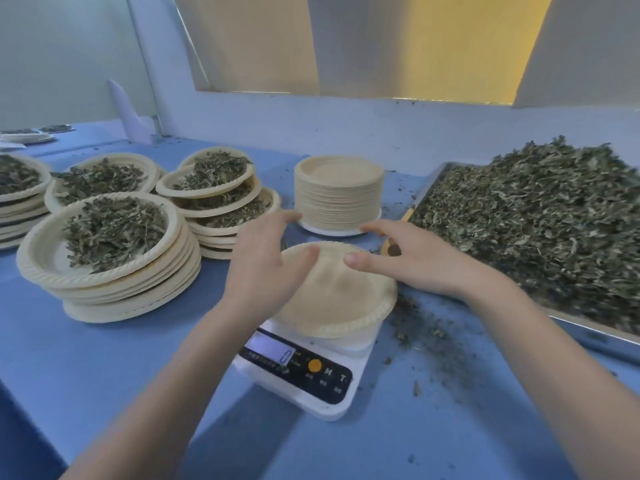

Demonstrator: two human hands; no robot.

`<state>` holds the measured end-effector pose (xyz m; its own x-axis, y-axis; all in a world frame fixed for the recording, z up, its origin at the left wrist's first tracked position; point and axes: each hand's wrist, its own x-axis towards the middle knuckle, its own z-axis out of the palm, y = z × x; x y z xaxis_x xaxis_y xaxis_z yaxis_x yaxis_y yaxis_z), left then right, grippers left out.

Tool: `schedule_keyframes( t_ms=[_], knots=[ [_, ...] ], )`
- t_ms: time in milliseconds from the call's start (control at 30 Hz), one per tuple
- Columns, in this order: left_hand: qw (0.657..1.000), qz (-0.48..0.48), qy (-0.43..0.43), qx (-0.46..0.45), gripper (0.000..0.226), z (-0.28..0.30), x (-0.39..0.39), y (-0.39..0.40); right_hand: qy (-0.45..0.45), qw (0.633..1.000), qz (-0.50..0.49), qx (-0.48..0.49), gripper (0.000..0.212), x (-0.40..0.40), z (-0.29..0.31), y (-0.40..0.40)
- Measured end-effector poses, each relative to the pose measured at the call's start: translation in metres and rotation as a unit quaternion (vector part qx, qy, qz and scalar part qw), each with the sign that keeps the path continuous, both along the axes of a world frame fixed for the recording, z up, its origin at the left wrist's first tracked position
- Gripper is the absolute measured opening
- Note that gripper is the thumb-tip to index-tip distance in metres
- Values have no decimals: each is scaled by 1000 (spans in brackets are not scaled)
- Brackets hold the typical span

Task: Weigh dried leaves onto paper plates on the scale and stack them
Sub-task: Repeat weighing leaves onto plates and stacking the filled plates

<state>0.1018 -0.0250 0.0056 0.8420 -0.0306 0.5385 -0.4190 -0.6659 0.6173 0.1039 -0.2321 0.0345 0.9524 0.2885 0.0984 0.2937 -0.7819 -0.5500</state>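
Observation:
An empty paper plate (339, 299) lies on the white digital scale (304, 372), whose display is lit. My left hand (263, 268) hovers over the plate's left rim with fingers straight and the thumb over the plate. My right hand (415, 261) is over the right rim, thumb pointing inward and fingers relaxed. Neither hand holds leaves. A big heap of dried leaves (540, 230) fills a metal tray (588, 332) on the right. Behind the scale stands a tall stack of empty plates (337, 199).
Stacks of leaf-filled plates stand to the left: a near stack (110, 244), a middle stack (218, 192) and further ones (100, 178) behind. A wooden scoop (391, 249) lies by the tray's corner. Leaf crumbs (426, 327) litter the blue table right of the scale.

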Motion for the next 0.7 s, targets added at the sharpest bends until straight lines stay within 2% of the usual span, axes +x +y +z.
schedule_keyframes(
  t_ms=[33, 100, 167, 233, 300, 333, 433, 500, 533, 600, 700],
  knots=[
    [998, -39, -4, 39, 40, 10, 6, -18, -8, 1000, 5, 14, 78, 0, 1, -3],
    [989, -125, 55, 64, 33, 26, 17, -61, -37, 998, 14, 43, 40, 0, 4, -14],
    [974, -170, 109, 101, 32, 34, 30, -104, -56, 997, -1, 49, 31, 7, 6, -37],
    [962, -193, 131, 140, 32, 36, 44, -142, -36, 998, -41, 9, 40, 16, 6, -69],
    [945, -207, 169, 190, 36, 38, 59, -175, 10, 994, -97, -45, 67, 32, 3, -107],
    [930, -212, 198, 224, 38, 37, 67, -189, 33, 989, -121, -73, 74, 41, 1, -125],
    [854, -218, 313, 355, 51, 36, 84, -219, 47, 975, -163, -143, 63, 74, -5, -165],
    [804, -207, 371, 416, 75, 33, 93, -229, 34, 967, -170, -186, 62, 100, -10, -177],
    [792, -193, 380, 438, 92, 30, 98, -232, 27, 964, -169, -204, 63, 114, -12, -179],
    [793, -170, 366, 457, 111, 24, 107, -237, 9, 961, -150, -230, 66, 142, -17, -178],
    [813, -167, 326, 452, 100, 18, 118, -241, -6, 960, -136, -245, 71, 177, -24, -169]
  ],
)
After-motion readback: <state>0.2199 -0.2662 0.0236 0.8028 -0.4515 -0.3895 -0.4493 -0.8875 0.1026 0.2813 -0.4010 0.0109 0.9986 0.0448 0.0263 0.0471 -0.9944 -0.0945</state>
